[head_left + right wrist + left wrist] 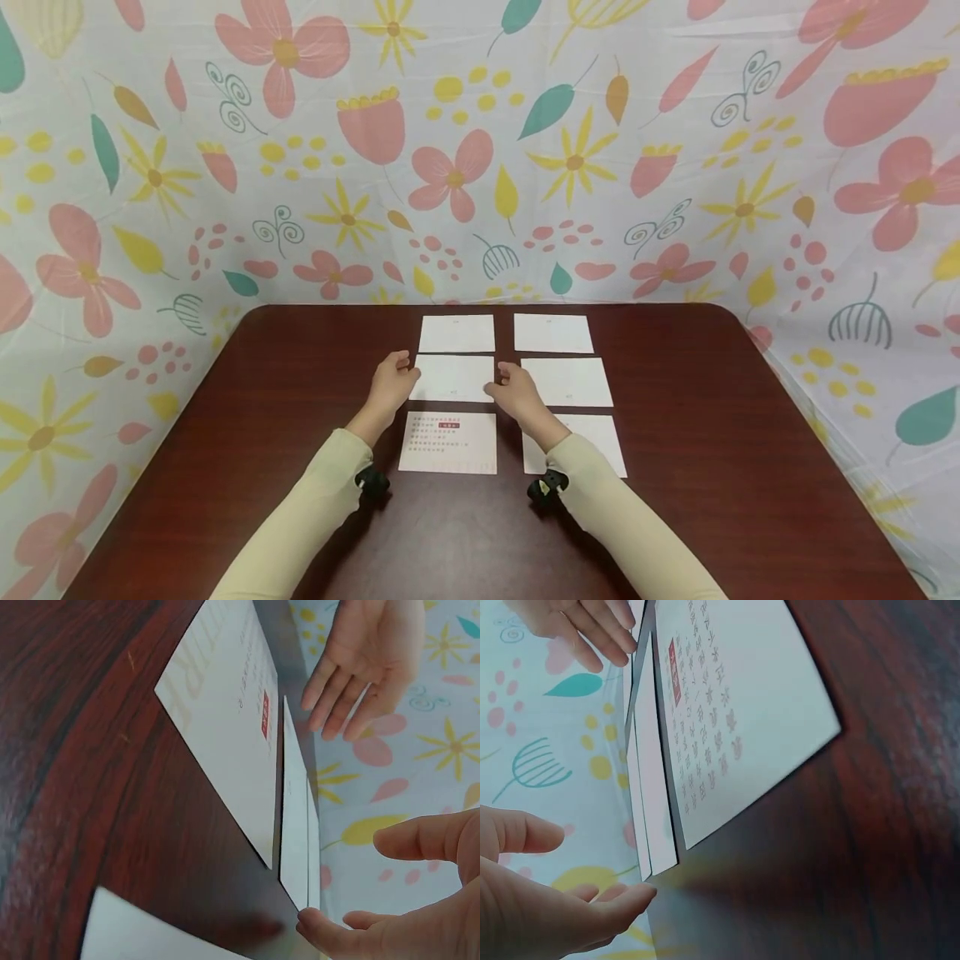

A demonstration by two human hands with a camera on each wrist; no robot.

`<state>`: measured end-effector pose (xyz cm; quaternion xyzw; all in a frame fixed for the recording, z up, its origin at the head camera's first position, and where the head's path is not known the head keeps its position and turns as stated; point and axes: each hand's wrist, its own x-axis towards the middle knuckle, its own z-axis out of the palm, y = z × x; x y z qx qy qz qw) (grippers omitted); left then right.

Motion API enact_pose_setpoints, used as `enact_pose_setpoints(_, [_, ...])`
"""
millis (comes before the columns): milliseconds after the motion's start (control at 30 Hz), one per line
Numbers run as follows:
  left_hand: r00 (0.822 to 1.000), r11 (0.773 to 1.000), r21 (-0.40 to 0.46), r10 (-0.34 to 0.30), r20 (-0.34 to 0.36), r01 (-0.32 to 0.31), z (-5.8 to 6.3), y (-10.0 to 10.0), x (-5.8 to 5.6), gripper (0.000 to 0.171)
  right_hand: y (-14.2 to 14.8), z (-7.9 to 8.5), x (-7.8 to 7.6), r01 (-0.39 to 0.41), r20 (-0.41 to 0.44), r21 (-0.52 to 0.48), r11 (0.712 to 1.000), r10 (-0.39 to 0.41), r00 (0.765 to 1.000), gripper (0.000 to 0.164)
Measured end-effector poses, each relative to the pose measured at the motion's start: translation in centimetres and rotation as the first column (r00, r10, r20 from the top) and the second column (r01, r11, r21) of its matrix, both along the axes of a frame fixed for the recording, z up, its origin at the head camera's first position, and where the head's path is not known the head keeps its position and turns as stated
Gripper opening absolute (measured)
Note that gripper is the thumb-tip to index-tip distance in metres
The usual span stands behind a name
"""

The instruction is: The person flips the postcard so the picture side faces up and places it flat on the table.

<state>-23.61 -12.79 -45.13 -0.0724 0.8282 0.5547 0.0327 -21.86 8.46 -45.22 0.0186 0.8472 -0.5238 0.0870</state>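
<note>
Left of the desk's (pixel 712 433) centre, the left hand (pixel 390 383) is at the left edge of the middle-left card (pixel 453 379), thumb and fingers loosely spread, gripping nothing; whether a fingertip touches the card, I cannot tell. The far-left card (pixel 457 333) lies just short of the desk's far edge. On the near side, the printed card (pixel 448 442) is text side up, presumably so that its lines and red label can be read. The right hand (pixel 519 393) is at the middle-left card's right edge, thumb likewise apart from the fingers, grip empty; bracketing it gives each hand one short side. Toward the desk's right edge come the far-right card (pixel 553 333), middle-right card (pixel 567 383) and near-right card (pixel 606 443), the last partly covered by the right sleeve (pixel 615 508). Gaps between the cards probably leave their edges free for fingers.
</note>
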Motion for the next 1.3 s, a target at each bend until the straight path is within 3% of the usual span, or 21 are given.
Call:
enact_pose_setpoints(567, [0.995, 1.000, 0.002, -0.029, 0.094, 0.029, -0.17, 0.47, -0.42, 0.057, -1.02, -0.22, -0.23, 0.043, 0.047, -0.045, 0.998, -0.041, 0.998, 0.058])
enact_pose_setpoints(967, [0.997, 1.000, -0.009, 0.000, 0.079, 0.001, -0.47, 0.65, -0.50, 0.051, -0.66, -0.59, -0.86, 0.112, 0.061, -0.072, 0.991, -0.107, 0.992, 0.053])
enact_pose_setpoints(1300, [0.997, 1.000, -0.013, 0.026, 0.071, -0.025, -0.30, 0.68, -0.30, 0.051, -0.45, -0.68, -0.94, 0.119, 0.085, -0.087, 0.989, -0.112, 0.990, 0.053])
